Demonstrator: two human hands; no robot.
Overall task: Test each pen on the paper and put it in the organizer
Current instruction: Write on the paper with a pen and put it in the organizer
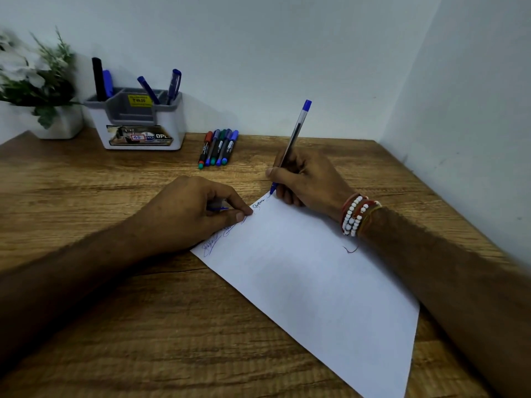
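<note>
The slim clear-barrelled ballpoint pen with a blue end plug (290, 145) is pinched near its tip by the thumb and curled fingers (275, 172) of the right hand (307, 179). Its point is set on the far corner of the white paper sheet (301, 268), beside blue scribbles along that edge. So close to the corner, a stroke could easily be carried off the sheet and onto the brown wood-grain surface (115, 311).

The sheet is pressed down only at its edge by the left hand (186, 214), whose curled fingers also pinch a small clear and blue piece (219, 208), probably the cap. With so light a hold, the sheet might be twisted, or the piece dropped.

A row of five capped markers (218, 147) lies beside the white and grey plastic organizer (135, 122) and could be knocked rolling by a careless reach.
</note>
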